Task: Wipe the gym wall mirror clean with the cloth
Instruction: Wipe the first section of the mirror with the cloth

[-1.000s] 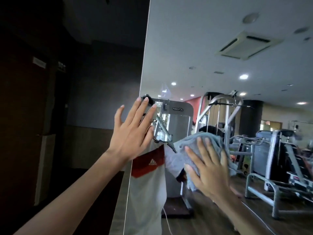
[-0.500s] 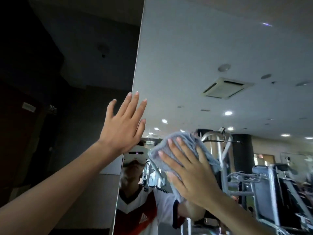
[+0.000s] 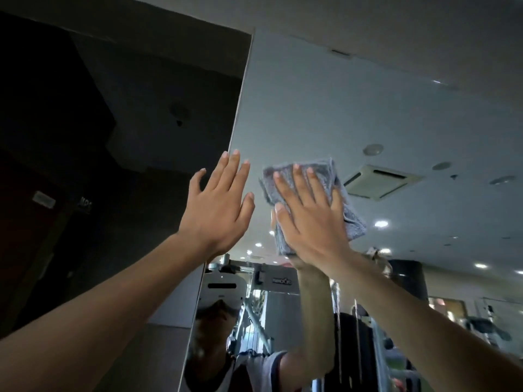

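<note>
Right hand (image 3: 308, 219) was flat, fingers straight, pressing the grey cloth (image 3: 351, 219) onto the gym mirror (image 3: 339, 94). The cloth sat pinned under my palm and stuck out past my fingertips. Left hand (image 3: 218, 210) was just beside it, spread wide and holding nothing; couldn't tell if it touched the glass. Mid-wipe on the upper part, I'd say. A second earlier the cloth was way lower, so it had climbed. Next move probably a sweep out to the right of my hand, with even pressure.
</note>
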Available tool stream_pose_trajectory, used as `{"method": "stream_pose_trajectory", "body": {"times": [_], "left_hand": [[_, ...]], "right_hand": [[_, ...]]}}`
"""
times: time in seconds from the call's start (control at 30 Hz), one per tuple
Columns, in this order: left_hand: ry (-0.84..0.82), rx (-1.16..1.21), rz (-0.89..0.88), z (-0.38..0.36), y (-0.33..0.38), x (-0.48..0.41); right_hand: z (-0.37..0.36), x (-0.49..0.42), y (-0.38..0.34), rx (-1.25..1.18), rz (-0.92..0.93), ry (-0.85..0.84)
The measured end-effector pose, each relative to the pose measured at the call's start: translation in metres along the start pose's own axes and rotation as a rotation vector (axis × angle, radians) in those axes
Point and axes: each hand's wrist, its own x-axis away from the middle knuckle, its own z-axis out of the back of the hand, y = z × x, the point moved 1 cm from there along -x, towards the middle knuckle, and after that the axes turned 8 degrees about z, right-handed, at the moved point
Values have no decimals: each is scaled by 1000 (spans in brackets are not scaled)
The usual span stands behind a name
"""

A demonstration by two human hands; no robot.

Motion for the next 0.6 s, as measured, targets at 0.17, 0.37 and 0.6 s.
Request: {"method": "stream_pose_trajectory", "body": {"times": [0.17,0.37,0.6], "left_hand": [[33,90,50,-1,1,7],[29,221,265,-4,7,16],[77,178,351,-2,11,37]], "right_hand": [[0,36,57,72,417,-112],[13,-39,84,4,-150,19],[13,-106,2,-27,3,55]]}}
